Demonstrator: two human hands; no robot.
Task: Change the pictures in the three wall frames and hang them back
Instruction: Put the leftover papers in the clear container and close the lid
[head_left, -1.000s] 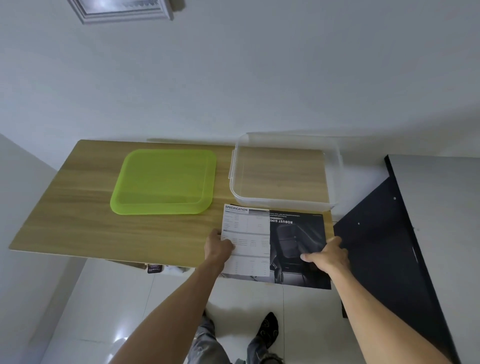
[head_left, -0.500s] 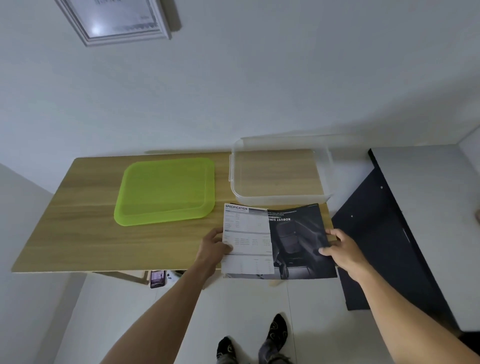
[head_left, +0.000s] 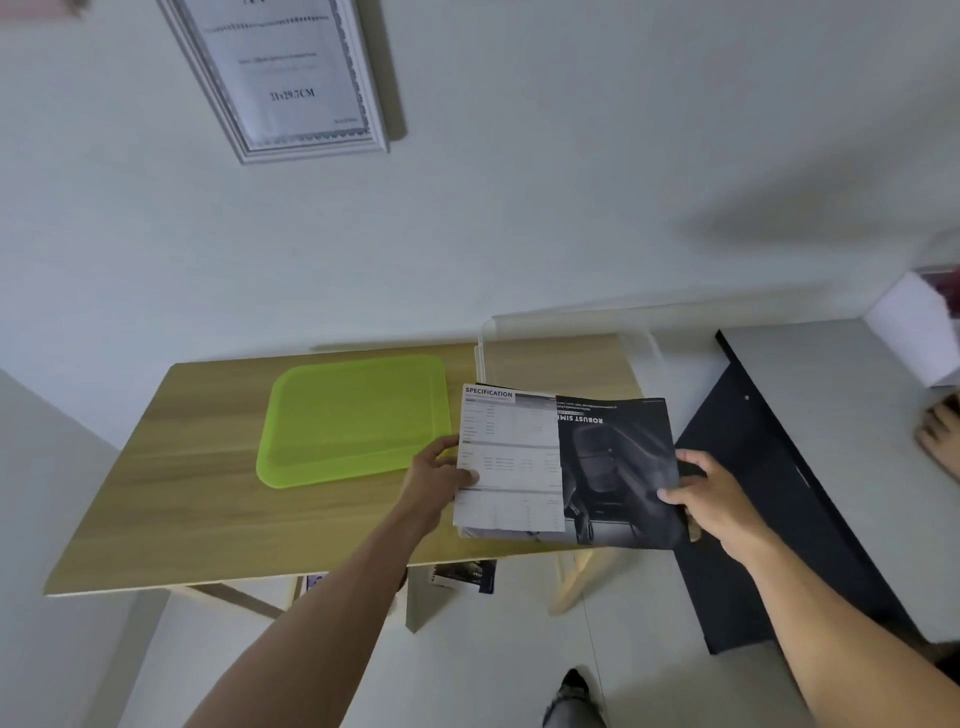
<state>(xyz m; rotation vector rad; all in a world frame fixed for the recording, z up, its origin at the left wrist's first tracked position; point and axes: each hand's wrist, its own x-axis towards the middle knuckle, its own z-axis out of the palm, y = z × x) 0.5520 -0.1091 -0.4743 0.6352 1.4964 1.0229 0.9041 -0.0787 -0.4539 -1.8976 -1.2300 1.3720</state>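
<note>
While a wooden table (head_left: 171, 499) stood against a pale wall, an open brochure (head_left: 563, 467) was held above its right end by both hands. The left hand (head_left: 439, 475) was closed on the brochure's left edge, with the thumb pressed on the white page headed "SPECIFICATION" and the fingers hidden behind it. The right hand (head_left: 714, 501) was closed on the right edge of the dark page, thumb on top, fingers curled underneath. The brochure was lifted clear of the tabletop, its near edge reaching past the table's front edge. A lime-green tray (head_left: 353, 418) was laid flat on the table, just left of the brochure. A clear plastic box (head_left: 644, 348) was seen behind the brochure, at the table's far right corner, and was partly hidden by the pages. A silver frame (head_left: 291, 78) was hung on the wall above the table's left half, tilted in the view, with a white printed sheet inside it; its top was cut off by the picture edge. A black panel (head_left: 779, 499) was propped to the right of the table. Some printed papers (head_left: 465, 576) were seen on the floor beneath the table. Whether more sheets were held behind the brochure could not be told.
</note>
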